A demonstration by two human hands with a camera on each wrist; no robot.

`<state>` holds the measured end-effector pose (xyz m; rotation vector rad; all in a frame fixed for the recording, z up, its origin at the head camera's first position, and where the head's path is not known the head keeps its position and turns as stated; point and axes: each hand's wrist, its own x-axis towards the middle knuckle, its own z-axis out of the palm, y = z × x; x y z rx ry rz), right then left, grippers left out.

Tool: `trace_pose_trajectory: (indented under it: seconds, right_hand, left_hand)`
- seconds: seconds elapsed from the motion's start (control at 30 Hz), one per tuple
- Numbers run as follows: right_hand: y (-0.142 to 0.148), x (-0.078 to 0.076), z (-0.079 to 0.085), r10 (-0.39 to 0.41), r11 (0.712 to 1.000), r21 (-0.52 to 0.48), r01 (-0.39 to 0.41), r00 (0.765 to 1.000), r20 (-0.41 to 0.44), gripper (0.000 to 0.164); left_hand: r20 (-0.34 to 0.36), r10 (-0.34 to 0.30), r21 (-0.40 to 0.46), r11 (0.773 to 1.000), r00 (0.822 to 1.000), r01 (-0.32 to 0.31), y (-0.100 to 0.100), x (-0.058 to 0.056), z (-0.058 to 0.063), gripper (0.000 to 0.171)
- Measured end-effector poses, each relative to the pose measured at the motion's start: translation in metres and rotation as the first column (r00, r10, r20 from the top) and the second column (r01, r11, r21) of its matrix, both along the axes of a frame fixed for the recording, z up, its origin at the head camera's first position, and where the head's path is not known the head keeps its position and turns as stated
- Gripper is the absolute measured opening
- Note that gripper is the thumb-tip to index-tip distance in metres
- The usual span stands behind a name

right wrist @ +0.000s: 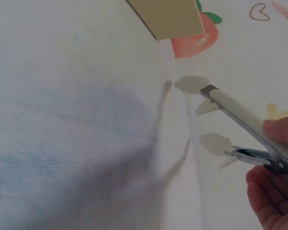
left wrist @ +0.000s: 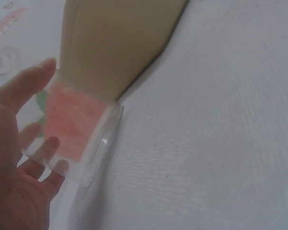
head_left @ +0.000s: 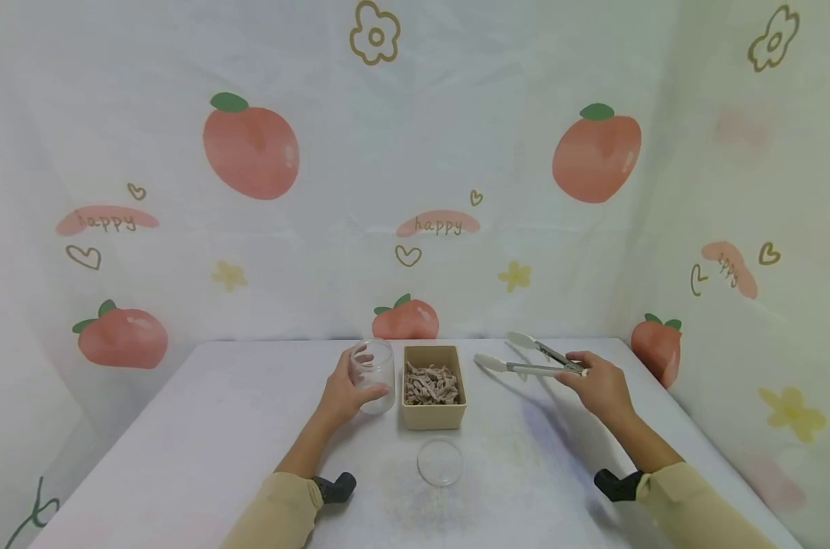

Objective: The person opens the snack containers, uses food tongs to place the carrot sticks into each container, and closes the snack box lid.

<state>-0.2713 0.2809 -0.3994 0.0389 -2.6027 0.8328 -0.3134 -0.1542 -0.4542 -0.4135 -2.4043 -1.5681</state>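
Note:
My left hand point(head_left: 342, 394) grips a clear, open-topped jar point(head_left: 379, 381) from its left side, thumb in front and fingers behind. In the left wrist view the peach print shows through the jar point(left wrist: 79, 122). Just right of it stands a beige rectangular box point(head_left: 434, 418) holding greyish-brown dried strips point(head_left: 431, 385). My right hand point(head_left: 603, 385) holds kitchen tongs point(head_left: 535, 369) near the hinge end, to the right of the box. Their pale tips are spread apart with nothing between them, as the right wrist view also shows on the tongs point(right wrist: 245, 117).
A clear round lid point(head_left: 440, 463) lies on the white table point(head_left: 525, 488) in front of the box. A white cloth point(head_left: 415, 152) with peach prints hangs behind the table and along its sides. Both forearms carry black wrist mounts point(head_left: 336, 488).

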Motion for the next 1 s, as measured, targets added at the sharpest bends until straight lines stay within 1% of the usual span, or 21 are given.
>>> trace_pose_trajectory:
  seconds: [0.27,0.4,0.53,0.73,0.87,1.0]
  right_hand:
    - [-0.005,0.002,0.016,-0.018,1.0,-0.026,0.015,0.995,-0.101,0.045]
    - [-0.012,0.006,0.022,-0.03,0.997,-0.076,0.019,0.989,-0.146,0.046]
    - [-0.018,0.01,0.024,-0.038,0.992,-0.123,0.017,0.984,-0.174,0.044]
    - [-0.024,0.018,0.026,0.006,0.987,-0.158,-0.038,0.98,-0.2,0.043]
    - [-0.027,0.023,0.029,0.036,0.984,-0.165,-0.07,0.979,-0.199,0.041]
    - [-0.03,0.028,0.032,0.085,0.977,-0.174,-0.12,0.977,-0.197,0.04]
  left_hand:
    - [0.011,0.011,-0.015,1.0,1.0,-0.01,0.001,0.0,0.0,0.088]
    - [0.009,0.012,-0.006,1.0,1.0,-0.012,0.0,0.001,0.001,0.088]
    - [0.011,0.004,-0.009,1.0,1.0,-0.004,0.0,0.001,0.001,0.088]
    - [0.019,0.008,-0.007,1.0,1.0,-0.008,0.0,0.001,0.002,0.089]
    - [0.024,0.003,-0.012,1.0,1.0,-0.003,0.0,0.001,0.002,0.088]
    - [0.026,0.003,-0.009,1.0,1.0,-0.003,0.0,0.002,0.004,0.088]
